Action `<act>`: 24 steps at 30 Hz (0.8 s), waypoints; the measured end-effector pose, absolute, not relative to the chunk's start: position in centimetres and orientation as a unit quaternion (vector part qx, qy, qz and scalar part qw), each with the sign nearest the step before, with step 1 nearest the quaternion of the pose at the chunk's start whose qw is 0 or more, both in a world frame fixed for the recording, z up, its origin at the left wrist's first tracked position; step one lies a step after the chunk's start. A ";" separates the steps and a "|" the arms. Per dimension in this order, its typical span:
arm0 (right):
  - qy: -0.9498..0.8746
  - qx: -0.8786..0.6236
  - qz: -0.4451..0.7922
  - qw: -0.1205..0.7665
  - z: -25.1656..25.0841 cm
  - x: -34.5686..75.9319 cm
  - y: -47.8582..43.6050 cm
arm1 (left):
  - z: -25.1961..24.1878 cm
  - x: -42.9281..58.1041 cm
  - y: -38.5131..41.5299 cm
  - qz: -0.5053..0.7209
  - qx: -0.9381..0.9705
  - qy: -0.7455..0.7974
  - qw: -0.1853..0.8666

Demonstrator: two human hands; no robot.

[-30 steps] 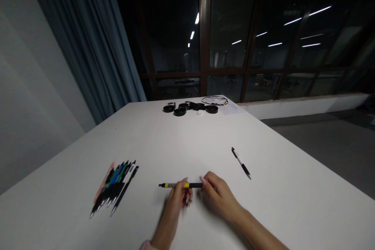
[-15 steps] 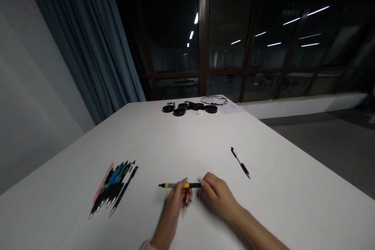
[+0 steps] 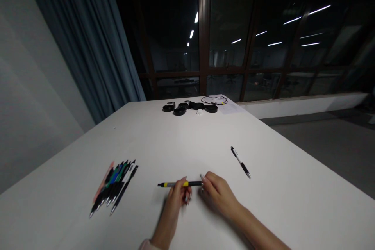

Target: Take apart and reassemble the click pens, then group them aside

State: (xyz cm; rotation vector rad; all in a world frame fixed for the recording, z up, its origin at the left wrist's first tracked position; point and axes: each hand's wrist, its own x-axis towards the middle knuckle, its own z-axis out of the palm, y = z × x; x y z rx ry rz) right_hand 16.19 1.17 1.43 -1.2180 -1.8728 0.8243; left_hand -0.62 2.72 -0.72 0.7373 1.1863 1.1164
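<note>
A black and yellow pen lies sideways in the grip of my left hand, its thin black end pointing left. The fingers of my right hand are closed at the pen's right end; whether they pinch the tip or something small there is hard to make out. To the left, a bundle of pens in black, white, blue, green and pink lies side by side, slanted. A single white and black pen rests on the table to the right of my hands.
The white table stretches away from me. At its far end are several black round objects, a small white item, a coiled cable and a paper sheet. A blue curtain hangs at the left.
The right fingertips have shifted slightly, and more of the pen's right end shows now. The left hand keeps its hold, nearly in place.
</note>
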 end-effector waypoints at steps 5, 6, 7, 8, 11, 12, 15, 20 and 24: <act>-0.740 -0.462 0.325 0.365 1.3 16.2 1.1 | -1.4 -0.7 2.9 0.476 0.340 0.513 0.628; -0.738 -0.460 0.328 0.369 1.2 16.1 1.1 | -1.5 -0.6 2.9 0.473 0.346 0.513 0.627; -0.728 -0.459 0.344 0.375 1.1 16.0 1.2 | -1.6 -0.5 2.8 0.471 0.353 0.514 0.624; -0.712 -0.456 0.373 0.381 1.0 15.9 1.3 | -1.7 -0.4 2.7 0.472 0.360 0.517 0.616; -0.649 -0.434 0.482 0.397 0.9 15.6 1.5 | -1.6 -0.2 1.9 0.502 0.382 0.531 0.565; -0.631 -0.425 0.512 0.399 0.9 15.5 1.6 | -1.5 -0.1 1.5 0.513 0.394 0.533 0.545; -0.597 -0.404 0.573 0.390 0.9 15.3 1.7 | -1.0 0.0 0.7 0.527 0.443 0.531 0.494; -0.640 -0.421 0.528 0.367 1.4 15.5 1.1 | -0.7 -0.4 1.1 0.519 0.455 0.545 0.477; -0.771 -0.469 0.302 0.309 2.3 16.0 0.3 | -0.7 -0.8 2.0 0.502 0.420 0.575 0.491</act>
